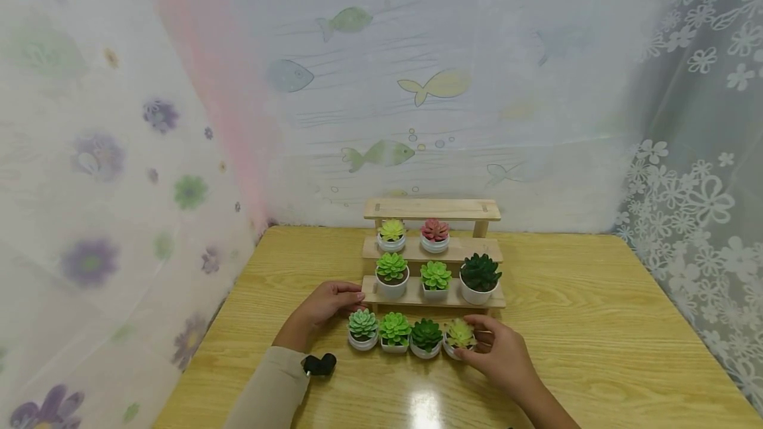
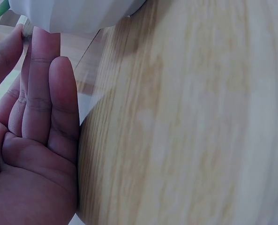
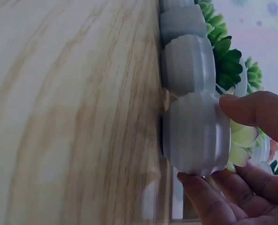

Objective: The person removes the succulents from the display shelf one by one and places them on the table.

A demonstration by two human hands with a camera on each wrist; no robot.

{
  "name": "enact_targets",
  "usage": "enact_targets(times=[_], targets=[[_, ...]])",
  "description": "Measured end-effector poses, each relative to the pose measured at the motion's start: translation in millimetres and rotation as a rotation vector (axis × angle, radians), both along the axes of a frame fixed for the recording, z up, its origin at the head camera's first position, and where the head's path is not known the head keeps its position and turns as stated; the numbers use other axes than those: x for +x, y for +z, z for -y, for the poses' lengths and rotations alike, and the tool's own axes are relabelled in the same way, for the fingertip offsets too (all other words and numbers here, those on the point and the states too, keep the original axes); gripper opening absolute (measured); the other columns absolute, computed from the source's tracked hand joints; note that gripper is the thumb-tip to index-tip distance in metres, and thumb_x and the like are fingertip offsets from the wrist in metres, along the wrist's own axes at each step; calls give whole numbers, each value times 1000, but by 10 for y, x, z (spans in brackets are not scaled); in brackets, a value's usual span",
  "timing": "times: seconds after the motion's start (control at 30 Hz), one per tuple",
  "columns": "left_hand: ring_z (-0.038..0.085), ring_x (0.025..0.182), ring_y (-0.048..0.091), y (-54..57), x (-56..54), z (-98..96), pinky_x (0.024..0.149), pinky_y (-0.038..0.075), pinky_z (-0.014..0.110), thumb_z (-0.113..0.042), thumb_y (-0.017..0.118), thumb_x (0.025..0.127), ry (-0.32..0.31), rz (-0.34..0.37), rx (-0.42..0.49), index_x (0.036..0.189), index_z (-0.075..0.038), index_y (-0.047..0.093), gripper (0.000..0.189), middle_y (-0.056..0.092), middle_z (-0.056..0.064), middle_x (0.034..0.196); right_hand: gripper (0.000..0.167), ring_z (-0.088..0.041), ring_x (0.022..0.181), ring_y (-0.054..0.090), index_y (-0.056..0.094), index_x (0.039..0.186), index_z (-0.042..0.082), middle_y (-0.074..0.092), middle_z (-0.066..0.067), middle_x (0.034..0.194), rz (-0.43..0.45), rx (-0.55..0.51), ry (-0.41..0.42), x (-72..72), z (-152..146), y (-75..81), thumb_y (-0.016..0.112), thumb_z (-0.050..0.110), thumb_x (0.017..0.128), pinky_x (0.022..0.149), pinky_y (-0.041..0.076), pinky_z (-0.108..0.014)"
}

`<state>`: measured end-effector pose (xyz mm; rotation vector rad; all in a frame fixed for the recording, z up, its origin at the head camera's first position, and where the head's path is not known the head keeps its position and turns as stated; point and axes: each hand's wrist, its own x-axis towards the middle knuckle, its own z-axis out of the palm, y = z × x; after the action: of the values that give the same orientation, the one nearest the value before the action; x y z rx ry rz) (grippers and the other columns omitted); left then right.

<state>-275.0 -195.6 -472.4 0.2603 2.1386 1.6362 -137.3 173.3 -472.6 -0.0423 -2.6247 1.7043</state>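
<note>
Fish-print curtain behind wood counter. Right hand grips pale-green potted plant, upright, in front of wooden stand and right of three other plants. Left hand, farther from that plant, pinches stand's left end.

A fish cloth hangs at the back edge of the table. A flower cloth hangs by the left edge, a gray curtain by the right.
</note>
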Motion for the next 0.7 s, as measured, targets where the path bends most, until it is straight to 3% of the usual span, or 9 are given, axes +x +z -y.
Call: enact_targets(times=[0.7], targets=[[19,99,77,-2,11,-16,89,61,34,-26,69,102,15,8,2,140,7,59,51,78,15,110,58,-27,104,74,72,122,11,74,-12,113,-47,60,-9,-1,43,-49,97,15,70,81,63,-34]])
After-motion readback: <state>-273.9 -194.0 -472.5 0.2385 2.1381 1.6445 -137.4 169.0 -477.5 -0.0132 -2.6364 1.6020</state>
